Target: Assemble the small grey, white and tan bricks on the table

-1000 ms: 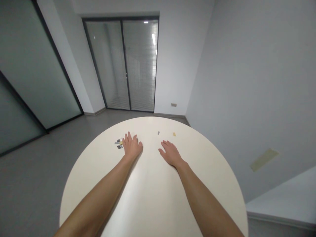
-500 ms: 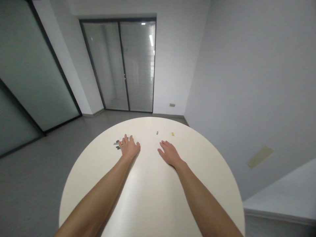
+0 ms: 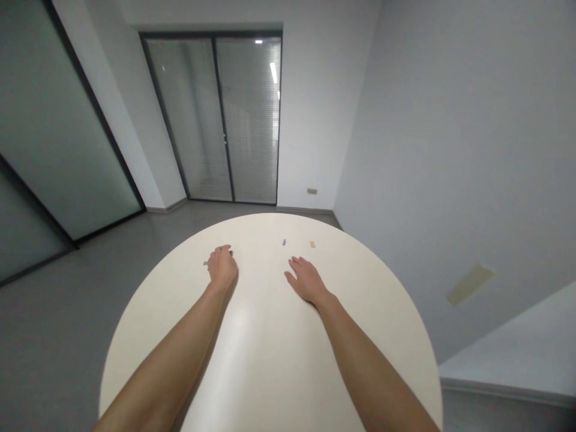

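On a round cream table [image 3: 270, 336], my left hand [image 3: 221, 266] is lowered over a cluster of small pieces, its fingers curled in. Most of the pieces are hidden under it; a grey piece [image 3: 206, 263] pokes out at its left and a dark piece [image 3: 231, 252] by its fingertips. What the fingers grip cannot be made out. My right hand [image 3: 308, 280] lies palm down on the tabletop, open, fingers stretched forward and holding nothing. Beyond it are a small grey piece [image 3: 284, 242] and a small flat yellow piece [image 3: 312, 244], both apart from the fingers.
The table's curved far edge faces a glass door [image 3: 225, 120] with blinds. A plain wall [image 3: 450, 150] rises to the right, with a tan patch [image 3: 471, 285] on it. Frosted panels [image 3: 49, 132] stand at the left above grey floor [image 3: 40, 336].
My left hand has shifted left over the cluster, and its spread fingers have curled in. My right hand stays flat in the same place. The view has shifted slightly.
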`<state>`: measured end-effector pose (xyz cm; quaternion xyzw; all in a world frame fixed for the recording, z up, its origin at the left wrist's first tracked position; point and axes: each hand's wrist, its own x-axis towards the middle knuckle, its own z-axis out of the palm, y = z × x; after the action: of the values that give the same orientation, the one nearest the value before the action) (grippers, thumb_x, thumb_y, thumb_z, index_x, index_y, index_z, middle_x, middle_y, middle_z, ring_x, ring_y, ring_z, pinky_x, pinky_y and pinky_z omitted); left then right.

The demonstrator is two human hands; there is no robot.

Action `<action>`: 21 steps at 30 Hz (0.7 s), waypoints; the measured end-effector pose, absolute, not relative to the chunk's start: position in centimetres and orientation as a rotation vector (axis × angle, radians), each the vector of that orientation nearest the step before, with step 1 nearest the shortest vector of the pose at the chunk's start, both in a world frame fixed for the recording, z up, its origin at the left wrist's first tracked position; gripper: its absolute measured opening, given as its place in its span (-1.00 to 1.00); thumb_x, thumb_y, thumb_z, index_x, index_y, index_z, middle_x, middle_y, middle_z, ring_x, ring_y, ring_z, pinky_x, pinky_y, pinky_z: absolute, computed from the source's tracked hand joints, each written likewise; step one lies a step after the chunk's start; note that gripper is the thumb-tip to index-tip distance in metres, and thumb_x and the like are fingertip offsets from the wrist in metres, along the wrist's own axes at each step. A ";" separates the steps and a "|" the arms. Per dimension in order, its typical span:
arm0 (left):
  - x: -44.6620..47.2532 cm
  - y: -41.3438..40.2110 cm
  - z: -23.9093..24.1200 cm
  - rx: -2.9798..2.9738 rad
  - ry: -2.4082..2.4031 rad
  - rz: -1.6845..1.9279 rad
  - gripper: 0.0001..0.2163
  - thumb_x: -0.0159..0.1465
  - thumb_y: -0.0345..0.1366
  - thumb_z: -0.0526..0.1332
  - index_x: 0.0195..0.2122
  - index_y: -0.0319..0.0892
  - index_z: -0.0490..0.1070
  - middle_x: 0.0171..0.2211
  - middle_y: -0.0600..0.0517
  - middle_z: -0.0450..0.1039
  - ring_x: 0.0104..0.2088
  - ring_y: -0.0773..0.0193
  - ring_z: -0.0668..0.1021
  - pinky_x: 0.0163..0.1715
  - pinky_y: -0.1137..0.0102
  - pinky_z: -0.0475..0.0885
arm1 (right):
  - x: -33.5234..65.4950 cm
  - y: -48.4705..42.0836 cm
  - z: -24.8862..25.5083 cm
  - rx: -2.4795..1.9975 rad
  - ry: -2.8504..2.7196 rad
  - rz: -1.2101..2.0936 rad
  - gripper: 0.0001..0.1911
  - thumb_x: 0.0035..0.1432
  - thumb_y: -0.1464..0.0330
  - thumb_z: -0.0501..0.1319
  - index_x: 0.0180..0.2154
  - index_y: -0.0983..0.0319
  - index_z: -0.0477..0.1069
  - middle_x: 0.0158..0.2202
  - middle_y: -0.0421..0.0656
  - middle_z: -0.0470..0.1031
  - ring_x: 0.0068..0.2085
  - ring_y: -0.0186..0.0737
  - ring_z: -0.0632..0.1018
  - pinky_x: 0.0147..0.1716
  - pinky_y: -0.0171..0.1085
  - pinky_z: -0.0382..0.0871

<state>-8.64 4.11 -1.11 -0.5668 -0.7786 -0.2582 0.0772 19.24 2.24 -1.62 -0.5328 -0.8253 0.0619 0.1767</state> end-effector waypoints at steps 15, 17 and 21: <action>-9.5 4.4 -1.3 -1.636 -2.315 -0.882 -0.68 0.25 -0.42 0.13 0.02 -0.17 0.47 -0.05 -0.14 0.55 -0.03 -0.01 0.54 -0.06 0.21 0.39 | 19.1 1.9 -1.0 -1.525 -2.351 0.190 -0.45 0.39 0.19 0.02 0.29 0.30 0.26 0.36 0.04 0.20 0.38 0.06 0.18 0.35 0.05 0.00; -9.4 4.3 -1.1 -1.639 -2.343 -0.835 -0.69 0.27 -0.40 0.12 0.02 -0.18 0.47 -0.07 -0.15 0.56 -0.04 -0.03 0.55 -0.06 0.18 0.39 | 19.1 1.9 -1.1 -1.528 -2.346 0.191 -0.45 0.39 0.18 0.02 0.29 0.29 0.26 0.36 0.03 0.20 0.38 0.05 0.18 0.35 0.05 0.00; -9.3 4.2 -1.0 -1.649 -2.340 -0.833 -0.69 0.29 -0.40 0.11 0.04 -0.18 0.46 -0.06 -0.13 0.57 -0.03 -0.02 0.56 -0.04 0.18 0.38 | 19.1 1.9 -1.1 -1.533 -2.345 0.198 -0.45 0.39 0.18 0.02 0.29 0.29 0.26 0.37 0.03 0.19 0.39 0.04 0.17 0.35 0.03 0.00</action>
<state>-9.33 4.25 -1.02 -0.5513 -0.7823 -0.2786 0.0801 19.09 1.88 -1.08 -0.5382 -0.8235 0.0694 0.1657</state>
